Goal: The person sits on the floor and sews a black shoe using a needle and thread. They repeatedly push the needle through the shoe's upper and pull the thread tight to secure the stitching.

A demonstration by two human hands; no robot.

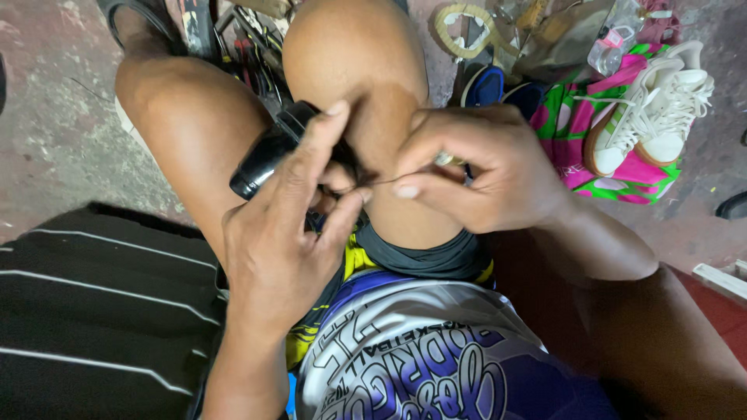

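Observation:
A black shoe (268, 152) is wedged between my bare knees, only its glossy end showing. My left hand (284, 225) lies over it, index finger stretched up along the shoe and thumb pressing near the middle. My right hand (475, 167) is pinched shut on a thin thread (381, 181) that runs taut from its fingertips to the shoe. A small metal tool or needle seems to sit inside the right fist, mostly hidden.
A white sneaker (650, 109) rests on a pink and green bag (583, 124) at the upper right. Tools and scraps (249, 39) lie on the concrete floor beyond my knees. A dark blue shoe (486, 85) sits behind my right knee.

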